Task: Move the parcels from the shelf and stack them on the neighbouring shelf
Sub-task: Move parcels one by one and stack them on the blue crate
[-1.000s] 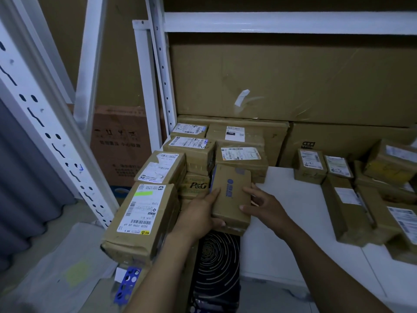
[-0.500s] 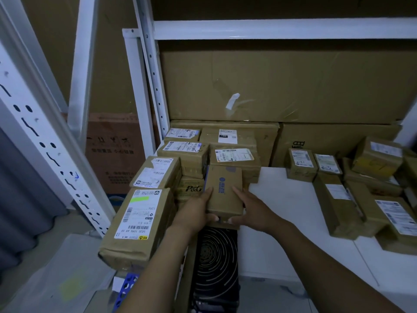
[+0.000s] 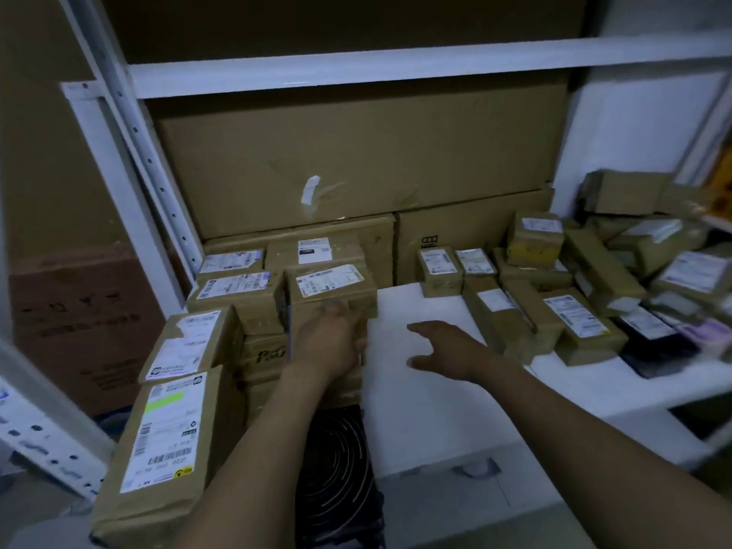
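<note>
Brown labelled parcels (image 3: pixel 253 307) stand stacked at the left, while loose parcels (image 3: pixel 574 330) lie jumbled, apparently overlapping, on the right of the white shelf (image 3: pixel 435 410).

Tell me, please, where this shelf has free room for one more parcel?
Free: the bare white shelf between the left stack and the right pile, under the right hand, out to its front edge. Crowded: both groups.

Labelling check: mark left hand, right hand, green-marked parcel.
left hand (image 3: pixel 330 342), head view, back of hand.
right hand (image 3: pixel 445 347), head view, back of hand.
green-marked parcel (image 3: pixel 166 449), head view, its white label.
</note>
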